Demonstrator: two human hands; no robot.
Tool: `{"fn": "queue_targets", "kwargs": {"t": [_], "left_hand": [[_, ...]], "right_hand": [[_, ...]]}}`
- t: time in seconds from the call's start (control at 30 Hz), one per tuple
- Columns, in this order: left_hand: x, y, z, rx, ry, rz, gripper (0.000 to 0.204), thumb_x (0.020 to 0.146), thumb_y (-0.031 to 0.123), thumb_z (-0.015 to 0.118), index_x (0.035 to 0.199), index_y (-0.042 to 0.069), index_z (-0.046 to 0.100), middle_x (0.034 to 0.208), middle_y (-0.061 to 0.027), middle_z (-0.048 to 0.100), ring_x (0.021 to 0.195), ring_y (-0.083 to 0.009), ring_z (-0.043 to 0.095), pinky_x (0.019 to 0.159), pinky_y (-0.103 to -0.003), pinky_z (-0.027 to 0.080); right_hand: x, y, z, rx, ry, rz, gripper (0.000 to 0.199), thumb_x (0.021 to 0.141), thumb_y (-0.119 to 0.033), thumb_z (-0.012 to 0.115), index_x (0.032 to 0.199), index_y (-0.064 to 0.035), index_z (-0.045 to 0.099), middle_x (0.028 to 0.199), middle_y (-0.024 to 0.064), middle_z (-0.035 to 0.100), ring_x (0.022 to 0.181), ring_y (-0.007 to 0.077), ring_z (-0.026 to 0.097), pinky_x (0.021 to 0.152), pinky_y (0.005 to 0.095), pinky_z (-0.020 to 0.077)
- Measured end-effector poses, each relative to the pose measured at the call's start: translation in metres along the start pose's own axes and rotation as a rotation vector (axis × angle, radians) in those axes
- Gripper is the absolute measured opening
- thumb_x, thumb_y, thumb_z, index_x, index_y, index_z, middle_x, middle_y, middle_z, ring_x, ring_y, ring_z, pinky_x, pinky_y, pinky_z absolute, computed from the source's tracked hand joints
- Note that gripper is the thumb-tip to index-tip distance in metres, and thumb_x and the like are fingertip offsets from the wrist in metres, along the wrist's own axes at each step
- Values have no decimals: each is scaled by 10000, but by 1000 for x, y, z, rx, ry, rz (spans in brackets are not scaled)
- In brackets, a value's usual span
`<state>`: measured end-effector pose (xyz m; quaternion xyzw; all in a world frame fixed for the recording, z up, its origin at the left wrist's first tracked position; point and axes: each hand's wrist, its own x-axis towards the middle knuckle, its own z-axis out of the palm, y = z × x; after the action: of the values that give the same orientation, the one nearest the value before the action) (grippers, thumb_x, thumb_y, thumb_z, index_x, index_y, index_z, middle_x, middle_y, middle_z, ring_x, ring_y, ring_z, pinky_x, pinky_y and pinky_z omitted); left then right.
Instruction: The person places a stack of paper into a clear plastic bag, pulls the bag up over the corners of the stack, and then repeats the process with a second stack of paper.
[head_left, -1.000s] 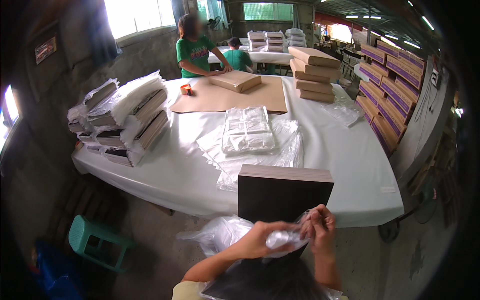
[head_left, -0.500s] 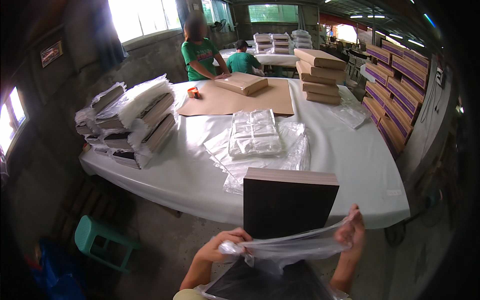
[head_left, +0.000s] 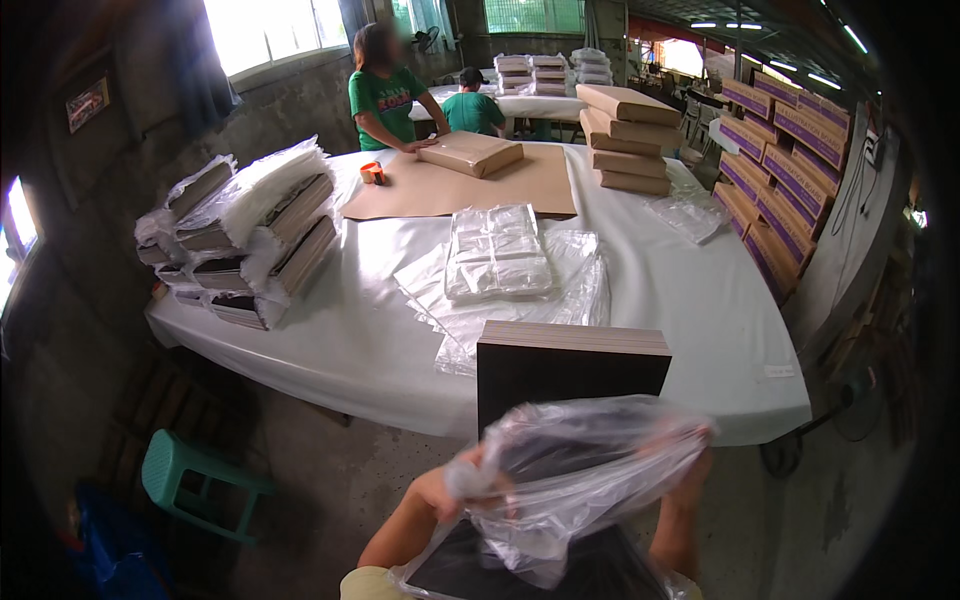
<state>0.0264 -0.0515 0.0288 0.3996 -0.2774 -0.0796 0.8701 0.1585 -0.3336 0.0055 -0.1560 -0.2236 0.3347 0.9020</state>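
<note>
While both hands hold up a filmy clear plastic bag (head_left: 600,475) in front of the person, a black-faced stack of boards (head_left: 535,375) stands on its edge just beyond it, at the near side of the white-covered counter (head_left: 715,335). The stack lies straight ahead of the bag and roughly between the hands; its pale, layered top edge runs left to right, but the bag hides its lower part, so I cannot tell its long axis. The left hand (head_left: 445,490) sits below the stack's left edge and seems the nearer one; the right hand (head_left: 690,465) is out past its right edge.

The left fingers are curled around bunched film. The right hand is veiled by plastic and blurred, so I cannot tell how far its fingers close. Below the bag, a second black panel (head_left: 455,578) in clear wrapping leans close to the person's body.

Large print runs along the purple bands of the cartons (head_left: 790,150) at right, and lettering crosses a co-worker's green T-shirt (head_left: 385,103). A small pale label (head_left: 778,371) marks the counter cover, too small to read.
</note>
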Motion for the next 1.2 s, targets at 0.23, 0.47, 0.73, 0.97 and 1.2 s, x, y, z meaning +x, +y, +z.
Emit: {"fn": "queue_targets", "kwargs": {"t": [0.23,0.47,0.73,0.97,1.2], "left_hand": [[-9,-13,-4,465,-212,-384,453,681,207,730,1044,-7,562,738,-79,607,594,-147,567,572,-270,464],[-26,-4,-15,173,255,25,341,803,368,550,1017,102,551,902,-222,576,823,-310,577,607,-348,455],[-11,9,1,-392,228,507,883,714,619,500,1333,348,-69,920,-315,539,756,-304,581,601,-287,473],[-15,-7,-1,296,197,-36,923,587,521,706,1288,61,321,1168,-90,481,894,-220,551,830,-348,441],[-34,-19,-13,143,82,-150,405,655,227,734,946,-25,606,958,-99,594,890,-147,541,776,-291,430]], "right_hand": [[4,16,-19,-142,303,-136,280,816,-243,532,1001,-33,533,864,85,563,809,217,562,756,363,457],[15,17,31,-197,58,-88,304,775,-171,602,1023,-4,549,915,80,586,815,152,564,739,301,455],[16,27,58,-831,205,473,199,691,-57,670,862,33,620,810,113,635,716,145,584,660,267,459],[0,28,9,123,382,-117,280,859,-305,476,892,-54,597,779,58,600,715,163,560,788,332,398],[15,6,30,249,-199,-153,476,742,-579,518,851,-117,544,535,-45,430,465,72,388,592,284,302]]}}
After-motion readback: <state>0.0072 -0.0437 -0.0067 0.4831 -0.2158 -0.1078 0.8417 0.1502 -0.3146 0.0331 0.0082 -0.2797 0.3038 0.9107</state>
